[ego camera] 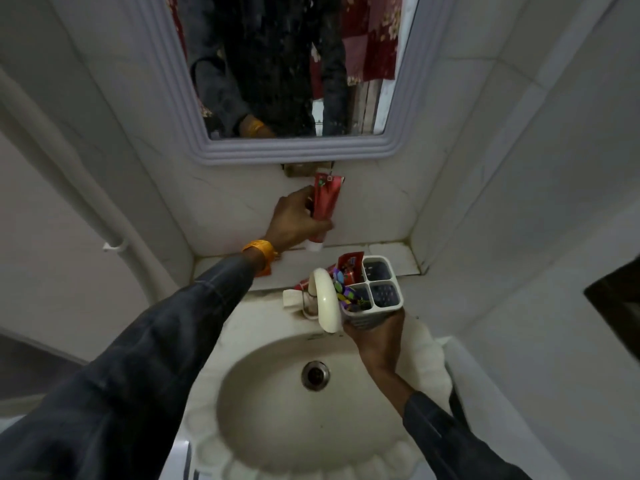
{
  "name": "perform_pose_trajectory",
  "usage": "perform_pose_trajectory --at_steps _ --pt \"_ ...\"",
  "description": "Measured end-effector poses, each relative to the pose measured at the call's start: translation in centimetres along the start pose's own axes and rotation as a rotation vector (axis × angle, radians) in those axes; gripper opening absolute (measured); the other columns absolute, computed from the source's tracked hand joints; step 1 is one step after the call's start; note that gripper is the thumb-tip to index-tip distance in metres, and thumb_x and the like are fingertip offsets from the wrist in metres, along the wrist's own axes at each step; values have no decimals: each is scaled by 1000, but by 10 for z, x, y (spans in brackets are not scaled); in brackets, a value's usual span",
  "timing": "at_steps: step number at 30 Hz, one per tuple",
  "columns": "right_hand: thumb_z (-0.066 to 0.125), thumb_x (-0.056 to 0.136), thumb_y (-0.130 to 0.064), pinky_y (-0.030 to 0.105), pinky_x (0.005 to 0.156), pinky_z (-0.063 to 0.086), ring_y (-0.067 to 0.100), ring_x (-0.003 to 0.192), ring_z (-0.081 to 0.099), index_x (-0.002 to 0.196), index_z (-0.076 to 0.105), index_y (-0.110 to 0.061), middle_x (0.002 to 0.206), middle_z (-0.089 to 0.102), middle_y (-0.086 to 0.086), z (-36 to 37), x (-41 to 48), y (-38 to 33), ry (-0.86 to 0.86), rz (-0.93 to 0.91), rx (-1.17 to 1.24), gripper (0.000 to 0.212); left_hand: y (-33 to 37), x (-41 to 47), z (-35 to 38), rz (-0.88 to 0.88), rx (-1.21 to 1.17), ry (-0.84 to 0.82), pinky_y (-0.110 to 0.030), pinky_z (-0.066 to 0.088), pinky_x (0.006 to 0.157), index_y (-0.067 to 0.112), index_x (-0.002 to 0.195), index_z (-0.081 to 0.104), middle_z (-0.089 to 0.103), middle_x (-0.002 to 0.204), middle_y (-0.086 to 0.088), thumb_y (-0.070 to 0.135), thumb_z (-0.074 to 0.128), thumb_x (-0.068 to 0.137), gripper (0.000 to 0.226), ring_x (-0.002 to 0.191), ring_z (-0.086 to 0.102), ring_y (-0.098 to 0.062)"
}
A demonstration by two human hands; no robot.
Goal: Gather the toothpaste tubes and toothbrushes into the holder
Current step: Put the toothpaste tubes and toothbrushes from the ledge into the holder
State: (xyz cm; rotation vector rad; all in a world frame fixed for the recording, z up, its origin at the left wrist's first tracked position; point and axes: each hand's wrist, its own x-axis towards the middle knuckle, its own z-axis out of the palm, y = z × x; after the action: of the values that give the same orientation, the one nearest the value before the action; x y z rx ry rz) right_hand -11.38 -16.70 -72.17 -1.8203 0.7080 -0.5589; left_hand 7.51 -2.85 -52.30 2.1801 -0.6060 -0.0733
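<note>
My left hand (pixel 294 225) grips a red toothpaste tube (pixel 325 204), held upright with its white cap down, above the tiled ledge (pixel 388 256). My right hand (pixel 375 336) holds a white four-compartment holder (pixel 382 296) from below, over the sink's back rim. One rear compartment holds another red tube (pixel 349 266). Colourful toothbrushes (pixel 344 291) stick out of the front left compartment. The two right compartments look empty. A further red tube (pixel 304 282) lies on the ledge, partly hidden behind the tap.
A white curved tap (pixel 327 301) stands just left of the holder. The sink basin (pixel 277 403) with its drain (pixel 315 375) lies below. A mirror (pixel 287 67) hangs on the tiled wall above. A white pipe (pixel 104 216) runs down the left wall.
</note>
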Motion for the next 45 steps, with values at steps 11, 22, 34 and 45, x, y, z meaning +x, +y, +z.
perform_pose_trajectory --at_steps 11,22,34,45 --pt "107 58 -34 14 107 51 20 137 64 154 47 -13 146 65 4 5 -3 13 -24 -18 -37 115 60 6 59 92 -45 -83 -38 62 76 11 94 68 74 88 -7 35 83 73 35 78 70 -21" --pt "92 57 -73 20 112 52 17 142 60 158 42 -14 150 61 1 8 -2 16 -57 -43 6 127 58 9 86 90 85 -100 -30 54 80 13 101 72 75 98 -8 34 79 76 34 86 67 -21" --pt "100 51 -63 42 107 62 14 138 64 156 44 -26 147 64 -6 8 3 21 -27 37 -40 124 46 13 71 108 244 -258 -33 58 79 12 96 73 76 95 -8 34 83 72 35 84 70 -23" --pt "94 50 -70 37 108 59 19 139 61 158 42 -18 149 61 0 3 -1 18 -19 40 -76 130 43 9 104 300 700 -281 -37 51 72 11 86 69 71 94 -14 9 56 84 13 87 66 -35"
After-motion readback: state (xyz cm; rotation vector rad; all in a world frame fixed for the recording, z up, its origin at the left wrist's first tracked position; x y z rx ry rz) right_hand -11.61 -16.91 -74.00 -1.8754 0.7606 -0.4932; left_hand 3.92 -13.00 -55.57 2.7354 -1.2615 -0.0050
